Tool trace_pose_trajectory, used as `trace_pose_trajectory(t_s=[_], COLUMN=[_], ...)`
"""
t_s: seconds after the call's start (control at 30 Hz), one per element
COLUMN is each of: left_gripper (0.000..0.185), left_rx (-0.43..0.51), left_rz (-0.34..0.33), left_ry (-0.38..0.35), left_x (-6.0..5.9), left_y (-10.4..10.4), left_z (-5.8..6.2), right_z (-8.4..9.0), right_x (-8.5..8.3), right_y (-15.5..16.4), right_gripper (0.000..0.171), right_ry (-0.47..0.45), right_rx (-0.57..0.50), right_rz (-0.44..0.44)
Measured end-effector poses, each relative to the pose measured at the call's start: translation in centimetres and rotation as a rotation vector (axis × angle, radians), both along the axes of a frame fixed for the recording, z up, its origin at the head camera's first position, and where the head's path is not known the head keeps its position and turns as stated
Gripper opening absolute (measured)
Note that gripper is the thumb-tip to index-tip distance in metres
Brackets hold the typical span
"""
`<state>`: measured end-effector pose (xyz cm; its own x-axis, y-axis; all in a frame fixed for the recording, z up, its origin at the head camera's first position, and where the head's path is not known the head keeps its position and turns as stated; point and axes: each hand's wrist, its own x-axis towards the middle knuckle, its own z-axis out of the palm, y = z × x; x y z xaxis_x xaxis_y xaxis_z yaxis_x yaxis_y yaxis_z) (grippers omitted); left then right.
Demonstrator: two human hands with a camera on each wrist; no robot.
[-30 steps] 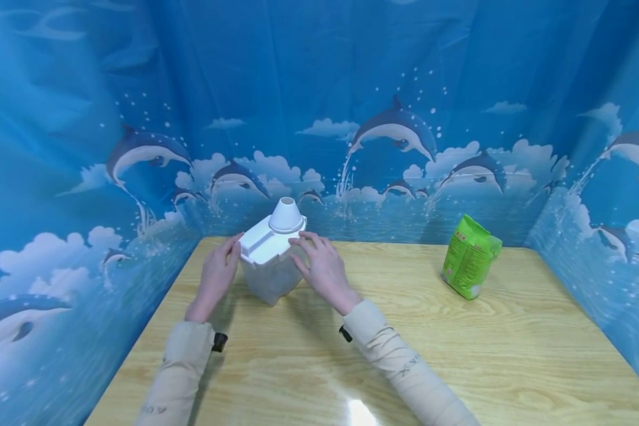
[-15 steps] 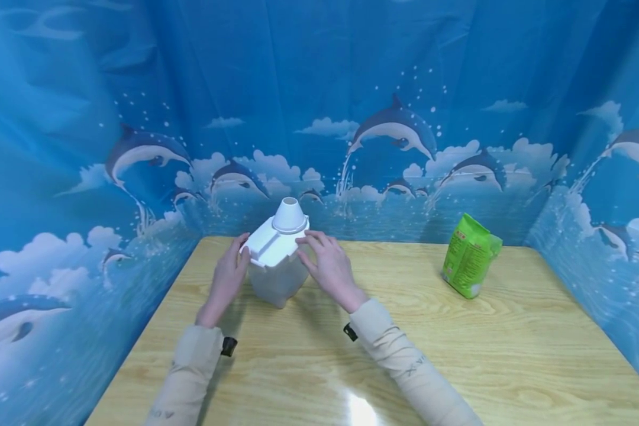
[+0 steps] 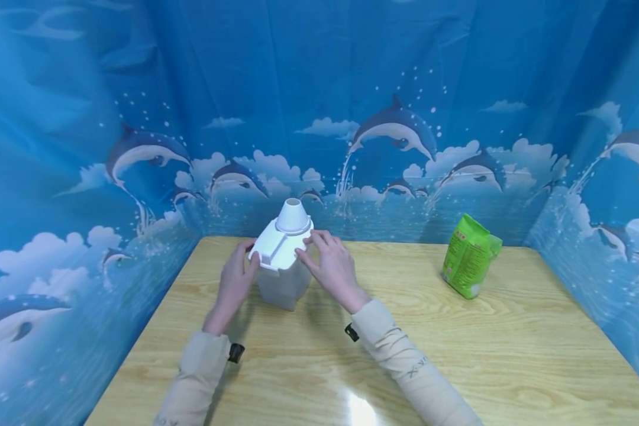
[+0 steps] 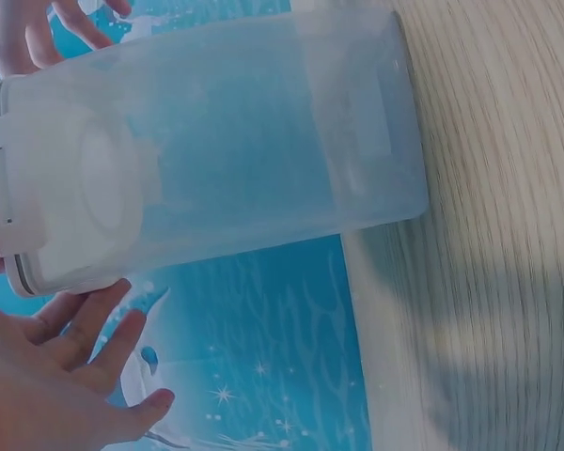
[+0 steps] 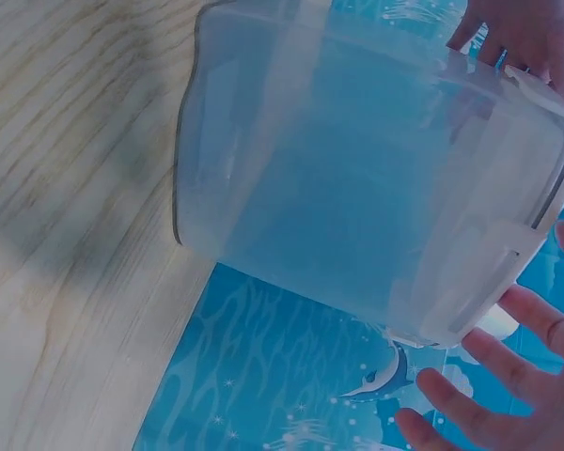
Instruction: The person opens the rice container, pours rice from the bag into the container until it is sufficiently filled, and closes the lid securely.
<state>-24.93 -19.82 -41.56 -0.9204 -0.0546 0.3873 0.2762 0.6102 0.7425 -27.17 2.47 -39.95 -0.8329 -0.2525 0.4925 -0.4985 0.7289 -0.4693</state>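
The left hand [image 3: 235, 278] reaches forward, palm against the left side of the jug [image 3: 282, 272], thumb at the edge of the white lid [image 3: 277, 245]. The jug stands on the table [image 3: 458, 355] near its far left (translucent, capped by a cone). The right hand [image 3: 332, 269] flanks its right side, fingers slightly spread, tips touching the lid's edge. Far right, a green bag [image 3: 470, 257] stands apart.

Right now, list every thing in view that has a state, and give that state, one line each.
container: upright on the table, translucent, looks empty.
lid: on the container, cone cap in place.
green bag: standing, leaning a little, top folded shut.
left hand: fingers straight, touching the lid's left edge.
right hand: fingers straight, touching the lid's right edge.
table: bears the container and the bag.
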Motion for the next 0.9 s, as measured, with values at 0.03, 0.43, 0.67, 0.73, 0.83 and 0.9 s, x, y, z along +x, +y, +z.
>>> trace_pose_trajectory(t_s=[0.03,0.43,0.67,0.73,0.83,0.9], left_gripper=[0.043,0.043,0.043,0.046,0.049,0.050], left_rx=[-0.001,-0.020,-0.087,-0.124,-0.180,-0.215], left_rz=[0.001,0.066,0.050,0.031,-0.008,-0.042], left_ry=[-0.001,0.023,-0.018,-0.022,-0.011,-0.007], left_x=[0.1,1.1,1.6,1.6,1.4,1.1], left_y=[0.1,2.2,2.7,2.3,1.4,0.8], left_z=[0.0,0.1,0.6,0.9,1.4,1.6], right_z=[0.0,0.2,0.6,0.7,0.8,0.6], right_x=[0.0,-0.1,-0.1,0.0,0.4,0.9], right_y=[0.0,1.0,1.9,2.1,2.3,2.4], right_gripper=[0.041,0.038,0.036,0.039,0.049,0.056], right_ry=[0.002,0.048,0.032,0.034,0.033,0.019], right_rx=[-0.001,0.062,0.100,0.112,0.139,0.159], right_rz=[-0.002,-0.021,-0.023,-0.020,-0.018,-0.010])
